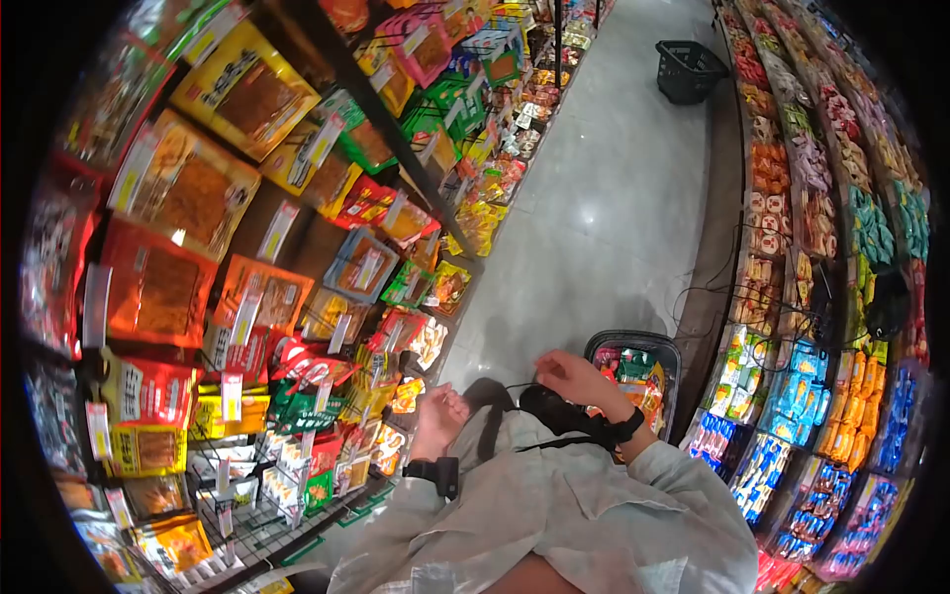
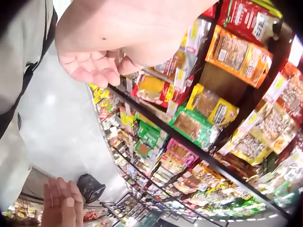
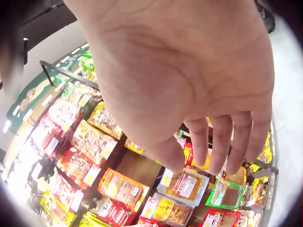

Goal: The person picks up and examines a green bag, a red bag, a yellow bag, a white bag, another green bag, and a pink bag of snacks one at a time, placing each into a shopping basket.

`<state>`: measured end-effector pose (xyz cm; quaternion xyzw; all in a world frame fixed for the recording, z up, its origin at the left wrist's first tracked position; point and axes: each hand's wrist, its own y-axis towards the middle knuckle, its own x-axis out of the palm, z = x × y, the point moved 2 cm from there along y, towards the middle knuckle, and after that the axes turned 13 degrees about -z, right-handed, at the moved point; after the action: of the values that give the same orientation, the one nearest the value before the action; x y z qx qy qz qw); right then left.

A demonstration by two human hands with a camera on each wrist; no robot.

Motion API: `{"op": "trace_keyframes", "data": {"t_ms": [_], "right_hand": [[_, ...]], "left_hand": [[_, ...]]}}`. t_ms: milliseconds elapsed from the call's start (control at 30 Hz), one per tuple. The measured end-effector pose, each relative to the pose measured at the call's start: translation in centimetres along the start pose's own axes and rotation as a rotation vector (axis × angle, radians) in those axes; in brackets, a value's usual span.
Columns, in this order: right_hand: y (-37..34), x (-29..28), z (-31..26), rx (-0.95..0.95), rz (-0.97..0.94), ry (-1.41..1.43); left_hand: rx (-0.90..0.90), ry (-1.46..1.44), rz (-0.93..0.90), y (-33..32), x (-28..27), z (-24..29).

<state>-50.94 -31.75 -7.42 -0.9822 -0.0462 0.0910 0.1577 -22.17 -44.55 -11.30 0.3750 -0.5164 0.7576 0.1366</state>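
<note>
My left hand (image 1: 440, 421) is held in front of the body, close to the rack of snack packets on the left, with its fingers loosely curled around nothing. In the left wrist view the same hand (image 2: 128, 42) overlaps the hanging packets. My right hand (image 1: 584, 381) hovers at the left rim of a dark shopping basket (image 1: 676, 396) holding several bright packets. Seen from the right wrist, this hand (image 3: 184, 71) has its fingers extended and slightly bent, and nothing lies in the palm. Orange snack packets (image 3: 124, 188) and a clear-edged pack (image 3: 182, 186) appear behind it.
Tall racks of flat packets (image 1: 193, 183) with price tags line the left side. Bins of small wrapped snacks (image 1: 797, 396) run along the right. Between them stretches a grey floor (image 1: 584, 228), with another dark basket (image 1: 690, 71) farther up the aisle.
</note>
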Motion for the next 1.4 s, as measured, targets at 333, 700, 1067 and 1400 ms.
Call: {"op": "trace_keyframes", "data": {"t_ms": [333,700,1067,1400], "right_hand": [[1.5,-10.6,1.7,0.216,0.104,0.237],[16.7,-29.6,0.4,0.205,0.202,0.2],[42.1,-41.8,-0.9,0.073,-0.148,0.122],[69.8,-50.4,8.5,-0.266,-0.199,0.053]], "left_hand": [[-0.155,0.058,0.035,15.0,10.9,1.8],[-0.072,-0.017,-0.112,34.6,22.5,12.2],[0.23,-0.238,0.011,36.7,25.0,18.5],[0.764,-0.793,0.244,35.4,26.8,10.7]]}}
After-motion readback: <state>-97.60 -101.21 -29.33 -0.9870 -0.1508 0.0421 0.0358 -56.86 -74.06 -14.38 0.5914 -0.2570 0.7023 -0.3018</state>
